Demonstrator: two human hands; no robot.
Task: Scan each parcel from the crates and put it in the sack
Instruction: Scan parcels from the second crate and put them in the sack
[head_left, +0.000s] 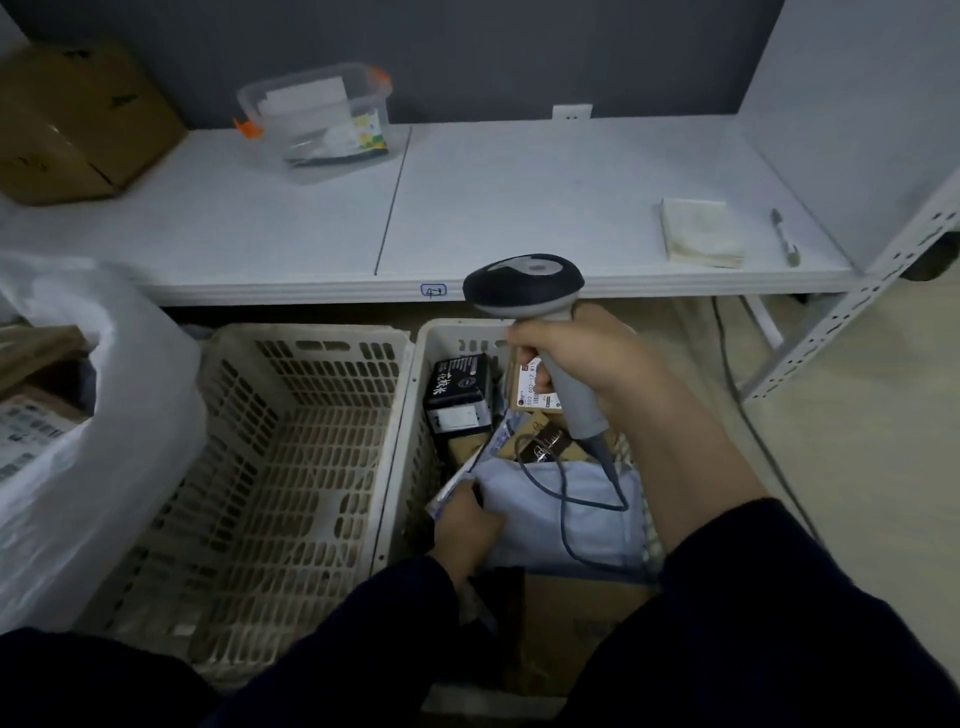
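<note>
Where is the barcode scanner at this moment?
In the head view, the barcode scanner is right of centre, its handle gripped by the right hand, above the right crate of parcels, near the front edge of the white shelf.

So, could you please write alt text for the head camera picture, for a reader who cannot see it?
A person's right hand holds a barcode scanner above the right crate of parcels, while the left hand grips a pale soft parcel inside it. A white sack stands at the left, past a second crate.
</note>
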